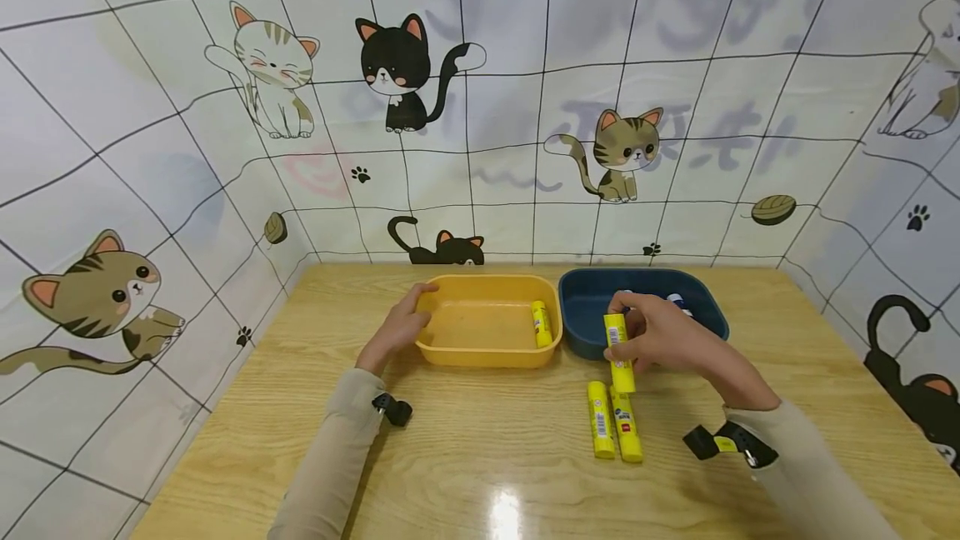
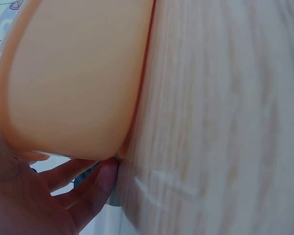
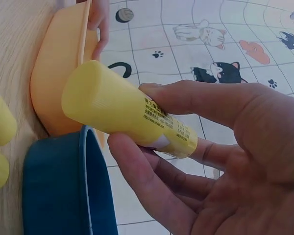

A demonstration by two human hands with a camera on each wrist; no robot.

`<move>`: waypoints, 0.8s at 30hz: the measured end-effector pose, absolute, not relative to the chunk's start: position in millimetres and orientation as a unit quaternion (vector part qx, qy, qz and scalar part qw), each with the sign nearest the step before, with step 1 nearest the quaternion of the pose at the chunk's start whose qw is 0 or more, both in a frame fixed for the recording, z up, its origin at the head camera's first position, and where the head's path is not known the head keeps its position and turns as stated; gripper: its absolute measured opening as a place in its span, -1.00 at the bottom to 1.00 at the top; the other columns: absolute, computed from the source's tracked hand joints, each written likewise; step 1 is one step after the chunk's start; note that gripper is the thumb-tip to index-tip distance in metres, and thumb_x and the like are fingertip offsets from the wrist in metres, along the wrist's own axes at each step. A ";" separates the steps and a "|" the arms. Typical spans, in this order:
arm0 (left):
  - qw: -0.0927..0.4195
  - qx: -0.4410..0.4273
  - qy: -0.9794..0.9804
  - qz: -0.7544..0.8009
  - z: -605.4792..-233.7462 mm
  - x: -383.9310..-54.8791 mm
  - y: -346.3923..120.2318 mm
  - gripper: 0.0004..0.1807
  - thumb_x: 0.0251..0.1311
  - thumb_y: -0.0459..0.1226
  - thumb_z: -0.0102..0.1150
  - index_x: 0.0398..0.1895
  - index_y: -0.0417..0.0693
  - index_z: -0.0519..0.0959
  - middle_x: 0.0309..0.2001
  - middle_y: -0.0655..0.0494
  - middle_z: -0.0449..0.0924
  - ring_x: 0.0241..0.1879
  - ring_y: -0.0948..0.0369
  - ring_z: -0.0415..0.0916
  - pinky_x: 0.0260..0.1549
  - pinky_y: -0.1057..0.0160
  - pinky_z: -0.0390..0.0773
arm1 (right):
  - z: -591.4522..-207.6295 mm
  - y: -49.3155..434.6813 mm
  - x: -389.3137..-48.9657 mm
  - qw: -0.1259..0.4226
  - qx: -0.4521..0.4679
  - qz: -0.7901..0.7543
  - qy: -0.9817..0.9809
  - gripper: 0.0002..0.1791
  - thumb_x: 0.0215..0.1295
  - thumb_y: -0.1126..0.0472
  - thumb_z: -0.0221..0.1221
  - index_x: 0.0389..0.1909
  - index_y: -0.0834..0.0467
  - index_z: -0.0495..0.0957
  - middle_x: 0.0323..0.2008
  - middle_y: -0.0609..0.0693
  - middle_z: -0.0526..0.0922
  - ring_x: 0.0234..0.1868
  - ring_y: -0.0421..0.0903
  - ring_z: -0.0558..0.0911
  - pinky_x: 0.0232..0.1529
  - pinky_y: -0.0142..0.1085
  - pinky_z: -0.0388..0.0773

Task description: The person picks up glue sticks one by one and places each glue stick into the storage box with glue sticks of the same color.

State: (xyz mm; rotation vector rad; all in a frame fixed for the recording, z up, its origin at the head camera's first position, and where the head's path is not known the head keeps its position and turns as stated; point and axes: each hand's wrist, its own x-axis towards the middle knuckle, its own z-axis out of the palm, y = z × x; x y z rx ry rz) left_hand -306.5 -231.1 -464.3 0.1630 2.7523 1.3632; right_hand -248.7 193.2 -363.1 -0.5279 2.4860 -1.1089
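My right hand (image 1: 663, 332) pinches a yellow glue stick (image 1: 619, 354) between thumb and fingers, at the near edge of the dark blue bin (image 1: 585, 290). Printed text shows on the held glue stick (image 3: 152, 115) in the right wrist view. At the left end of the yellow-orange bin (image 1: 480, 359), my left hand (image 1: 401, 327) grips the rim and end wall. Its fingers (image 2: 95, 188) press against the outside of that wall. One glue stick (image 1: 542, 324) leans inside the yellow-orange bin, at its right end.
Two more glue sticks, a left one (image 1: 601, 420) and a right one (image 1: 627, 427), lie side by side on the wooden table (image 1: 465, 448) before the blue bin. Small white-and-blue items (image 1: 678, 302) sit inside the blue bin. A cat-patterned cloth wall (image 1: 510, 107) encloses the back and sides.
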 end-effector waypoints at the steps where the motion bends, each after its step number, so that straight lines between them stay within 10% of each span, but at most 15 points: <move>1: 0.033 0.053 0.895 0.443 -464.4 -306.5 -230.8 -0.37 0.35 -0.36 -0.12 0.52 0.02 0.28 0.59 -0.12 0.18 0.31 -0.09 0.30 0.16 0.01 0.36 | -361.9 190.9 -250.2 0.186 -0.188 -0.398 0.878 -0.47 0.19 0.22 0.45 0.06 0.22 0.37 -0.31 0.13 0.67 -0.38 0.00 0.69 -0.34 -0.08 0.72; 16: 0.035 0.048 0.894 0.445 -466.1 -308.3 -232.2 -0.36 0.34 -0.36 -0.12 0.51 0.04 0.29 0.58 -0.13 0.21 0.23 -0.10 0.35 -0.14 0.21 0.42 | -346.3 155.8 -280.1 0.202 -0.187 -0.415 0.867 -0.42 0.22 0.24 0.43 0.14 0.27 0.34 -0.19 0.24 0.70 -0.35 0.00 0.76 -0.26 -0.04 0.75; 24: 0.033 0.051 0.895 0.443 -465.7 -307.8 -231.8 -0.35 0.33 -0.37 -0.12 0.52 0.05 0.29 0.59 -0.11 0.19 0.25 -0.09 0.33 0.10 0.04 0.38 | -346.3 134.2 -302.9 0.201 -0.188 -0.435 0.857 -0.45 0.24 0.24 0.39 0.13 0.27 0.33 -0.15 0.28 0.72 -0.36 0.02 0.78 -0.20 -0.01 0.75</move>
